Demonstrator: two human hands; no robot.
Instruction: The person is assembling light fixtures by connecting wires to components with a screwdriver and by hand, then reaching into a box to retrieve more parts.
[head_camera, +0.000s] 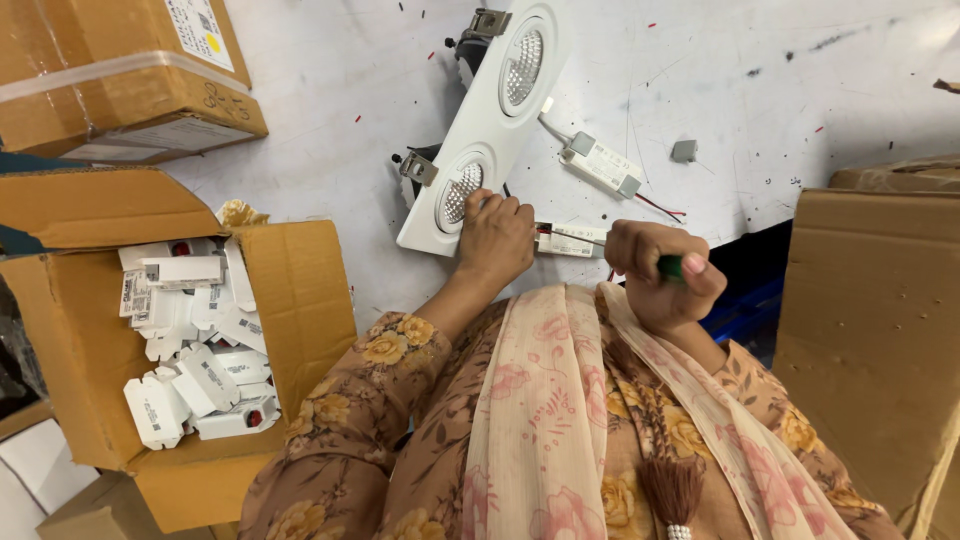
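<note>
Both hands (497, 238) (655, 275) at driver box (570, 240)

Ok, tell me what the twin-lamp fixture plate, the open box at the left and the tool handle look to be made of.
Fixture plate: smooth matte white, probably painted metal or moulded plastic; the look leaves it open.
Open box: brown corrugated cardboard, with creased flaps and raw edges.
Tool handle in the right hand: glossy green, likely plastic; mostly hidden.

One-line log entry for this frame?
left hand: steadies driver box | right hand: grips green-handled screwdriver | twin downlight beside
</note>
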